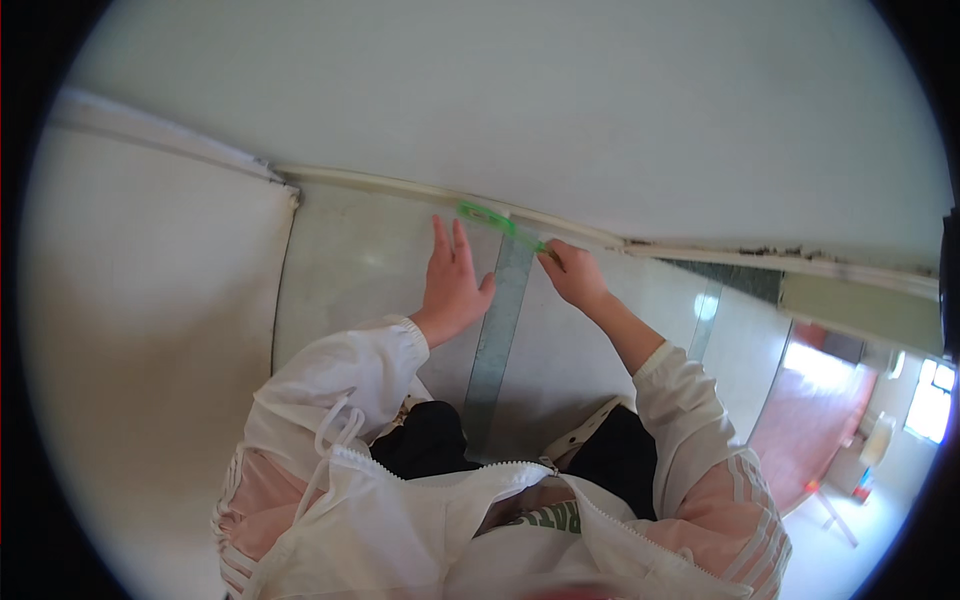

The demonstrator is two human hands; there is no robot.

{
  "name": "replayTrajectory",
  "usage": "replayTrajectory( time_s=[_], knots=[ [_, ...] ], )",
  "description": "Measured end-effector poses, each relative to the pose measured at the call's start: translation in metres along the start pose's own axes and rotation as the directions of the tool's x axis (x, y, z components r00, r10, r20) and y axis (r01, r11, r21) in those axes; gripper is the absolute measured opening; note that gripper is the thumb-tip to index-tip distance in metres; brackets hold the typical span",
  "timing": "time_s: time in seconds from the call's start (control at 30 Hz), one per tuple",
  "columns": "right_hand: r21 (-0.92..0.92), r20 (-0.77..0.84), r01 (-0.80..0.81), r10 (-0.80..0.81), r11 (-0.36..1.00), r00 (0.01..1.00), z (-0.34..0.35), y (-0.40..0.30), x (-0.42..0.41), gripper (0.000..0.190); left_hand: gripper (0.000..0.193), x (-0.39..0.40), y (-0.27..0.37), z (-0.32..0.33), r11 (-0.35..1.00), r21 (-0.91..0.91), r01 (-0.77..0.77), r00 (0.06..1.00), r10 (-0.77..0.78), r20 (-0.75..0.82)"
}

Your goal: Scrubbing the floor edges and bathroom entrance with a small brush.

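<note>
A green plastic hand tool (491, 216) with a loop-like, rectangular head is blurred, so its exact kind cannot be told. Its slim handle is in the grip of my right hand (576, 276), and the head points up and left along the foot of the wall. My left hand (454, 289) is held just below and left of that head, fingers spread and pointing at the skirting. Nothing is in it, and a small gap seems to separate it from the tool. The pale skirting strip (375, 180) runs behind the tool, between wall and floor.
A white wall (525, 97) rises ahead, and a white panel (150, 247) stands close on the left. Pale floor tiles (360, 255) are crossed by a grey-green strip (502, 315). My feet are below. Far right are a reddish panel (814, 420), a bright window (930, 401) and a thin-handled item (836, 517).
</note>
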State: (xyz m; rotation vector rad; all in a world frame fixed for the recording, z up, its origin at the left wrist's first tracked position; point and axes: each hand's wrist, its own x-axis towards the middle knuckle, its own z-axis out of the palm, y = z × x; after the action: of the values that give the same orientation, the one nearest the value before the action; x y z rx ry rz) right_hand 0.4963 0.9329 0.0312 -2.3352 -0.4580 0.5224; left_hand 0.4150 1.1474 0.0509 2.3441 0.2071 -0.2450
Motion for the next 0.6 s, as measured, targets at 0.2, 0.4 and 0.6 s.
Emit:
replayTrajectory(
  time_s=[0.2,0.4,0.6],
  knots=[
    [-0.058,-0.003,-0.034,0.034,0.998,0.999,0.020,-0.016,0.020,0.020,0.085,0.027,-0.020,-0.001,0.993,0.120,-0.005,0.997,0.015,-0.080],
    [-0.017,-0.091,-0.043,0.042,0.999,0.995,0.077,-0.084,0.054,0.023,0.082,0.040,-0.045,-0.011,0.995,0.061,0.080,0.943,-0.056,-0.328],
    [-0.009,-0.145,0.057,-0.058,0.998,0.988,0.115,-0.127,0.092,0.022,0.081,0.046,-0.092,-0.032,0.988,-0.123,0.088,0.870,-0.137,-0.473]
  ],
)
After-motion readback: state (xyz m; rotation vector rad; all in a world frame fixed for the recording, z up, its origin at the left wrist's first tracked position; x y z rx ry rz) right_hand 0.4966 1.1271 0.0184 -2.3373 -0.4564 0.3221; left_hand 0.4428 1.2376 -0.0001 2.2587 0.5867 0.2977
